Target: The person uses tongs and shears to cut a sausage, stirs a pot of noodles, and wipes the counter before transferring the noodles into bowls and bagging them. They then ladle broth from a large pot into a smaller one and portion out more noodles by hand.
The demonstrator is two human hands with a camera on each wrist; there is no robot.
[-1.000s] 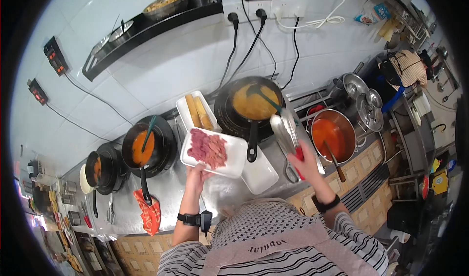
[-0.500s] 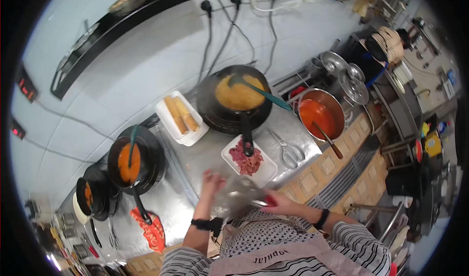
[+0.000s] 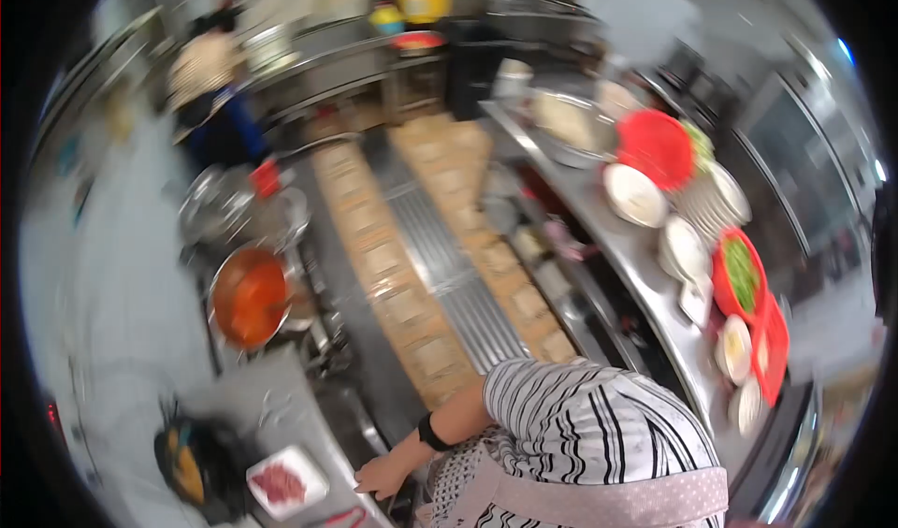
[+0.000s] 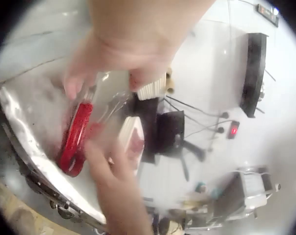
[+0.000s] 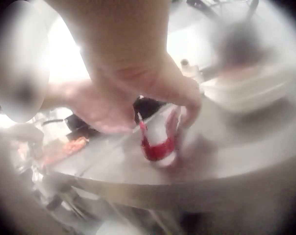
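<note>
Red-handled metal tongs (image 4: 77, 137) are over the steel counter, near both hands. My left hand (image 4: 133, 54) is just above their metal end in the left wrist view; its fingers look loosely extended. The head view does not show this hand. My right hand (image 3: 382, 477) reaches over the counter's edge, fingers extended beside the red handle. A white tray (image 3: 320, 483) with sliced raw meat (image 3: 281, 482) sits close by, to the left in the head view. Blur hides the exact finger contact.
A black pan (image 3: 210, 477) with yellow food is at the lower left. Scissors (image 3: 276, 405) lie behind the meat tray. A pot (image 3: 250, 296) of orange liquid stands further off. Across the tiled aisle, a long steel bench (image 3: 645, 275) bears bowls and red baskets. Another person (image 3: 206, 79) stands far left.
The meat tray has left my left hand and been set on the counter. My right hand has lowered the tongs to the counter. The head view has swung right toward the aisle.
</note>
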